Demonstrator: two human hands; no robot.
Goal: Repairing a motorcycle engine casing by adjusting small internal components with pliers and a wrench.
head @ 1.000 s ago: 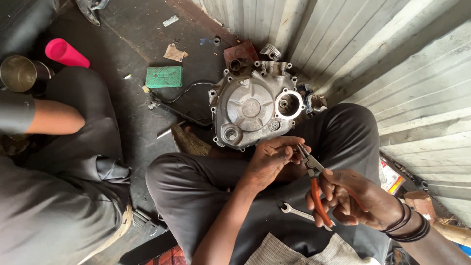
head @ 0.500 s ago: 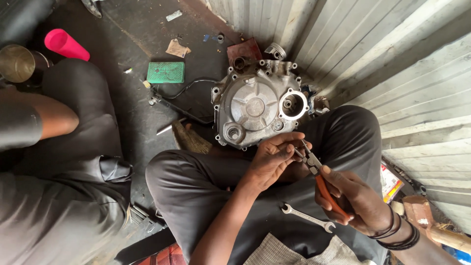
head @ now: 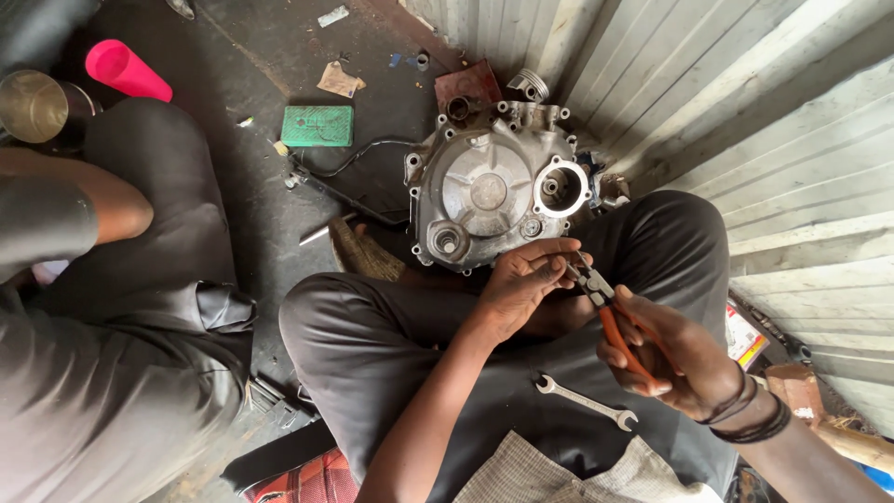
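Observation:
I sit cross-legged with a grey engine cover (head: pixel 489 191) on the floor in front of my knees. My right hand (head: pixel 675 359) grips orange-handled pliers (head: pixel 610 312), whose jaws point up and left. My left hand (head: pixel 526 279) pinches a small part right at the plier jaws; the part is too small to make out. A silver open-ended spanner (head: pixel 585 401) lies on my lap below both hands.
Another person in dark clothes (head: pixel 121 307) sits at the left. A green box (head: pixel 318 126), a pink cup (head: pixel 126 72), a metal tin (head: pixel 35 105), a black cable and scraps lie on the dark floor. A corrugated metal wall (head: pixel 745 102) runs along the right.
My hands have kept their hold around the pliers, with my right hand shifting slightly on the handles. The view has drifted a little; the person at the left has moved an arm.

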